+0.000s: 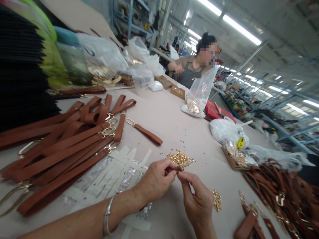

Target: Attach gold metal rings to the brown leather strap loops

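My left hand (156, 177), with a silver bangle on its wrist, pinches a small end of a brown leather strap (178, 168). The rest of that strap is hidden by the hand. At the strap's end, the thumb and forefinger of my right hand (198, 196) are pressed together; whatever is between them is too small to make out. Just beyond my fingers lies a pile of small gold metal fittings (179, 157). A smaller heap of gold pieces (217, 200) sits to the right of my right hand.
Brown straps with gold clasps (74, 139) cover the table's left side; more straps (281, 196) are heaped at right. One short strap (148, 133) lies alone. Beyond are a bag of gold parts (195, 103), a small box (177, 91) and a co-worker (191, 71). Tape strips (99, 181) mark the tabletop.
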A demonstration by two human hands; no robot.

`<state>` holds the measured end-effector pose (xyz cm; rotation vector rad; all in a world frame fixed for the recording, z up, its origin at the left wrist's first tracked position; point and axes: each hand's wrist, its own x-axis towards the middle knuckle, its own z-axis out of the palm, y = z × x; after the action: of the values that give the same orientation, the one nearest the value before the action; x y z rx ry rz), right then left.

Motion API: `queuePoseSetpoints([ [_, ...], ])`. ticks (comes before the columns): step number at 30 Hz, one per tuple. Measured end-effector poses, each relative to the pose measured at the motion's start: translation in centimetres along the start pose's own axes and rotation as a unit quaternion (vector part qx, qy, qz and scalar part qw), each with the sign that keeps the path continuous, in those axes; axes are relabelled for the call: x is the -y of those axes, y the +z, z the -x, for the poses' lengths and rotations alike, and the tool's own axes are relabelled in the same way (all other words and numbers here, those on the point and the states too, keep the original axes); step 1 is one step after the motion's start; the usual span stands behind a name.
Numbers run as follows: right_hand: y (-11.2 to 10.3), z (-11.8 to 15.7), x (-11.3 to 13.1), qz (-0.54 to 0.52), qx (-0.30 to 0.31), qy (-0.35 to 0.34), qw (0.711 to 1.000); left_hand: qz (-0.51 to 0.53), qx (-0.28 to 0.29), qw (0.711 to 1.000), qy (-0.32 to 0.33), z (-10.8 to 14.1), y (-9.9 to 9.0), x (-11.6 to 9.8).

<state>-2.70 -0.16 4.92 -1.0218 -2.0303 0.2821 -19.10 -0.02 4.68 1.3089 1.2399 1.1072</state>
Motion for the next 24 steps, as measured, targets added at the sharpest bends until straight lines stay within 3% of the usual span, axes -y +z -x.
queuePoseSetpoints([
  [7,0.29,0.20,-0.41,0.032,0.007,-0.051,0.998,-0.046,-0.019,0.999,0.009,0.01,0.18,0.65],
  [14,0.38,0.59,-0.72,-0.016,-0.003,0.030,0.999,-0.065,-0.016,0.996,0.055,0.21,-0.06,0.04],
  [18,0.28,0.56,-1.01,-0.039,0.003,0.017,0.999,-0.081,-0.017,0.993,0.080,0.32,-0.15,-0.03],
  [24,0.38,0.49,-0.85,0.007,-0.018,-0.003,1.000,-0.104,-0.014,0.988,0.116,0.42,-0.01,0.64],
])
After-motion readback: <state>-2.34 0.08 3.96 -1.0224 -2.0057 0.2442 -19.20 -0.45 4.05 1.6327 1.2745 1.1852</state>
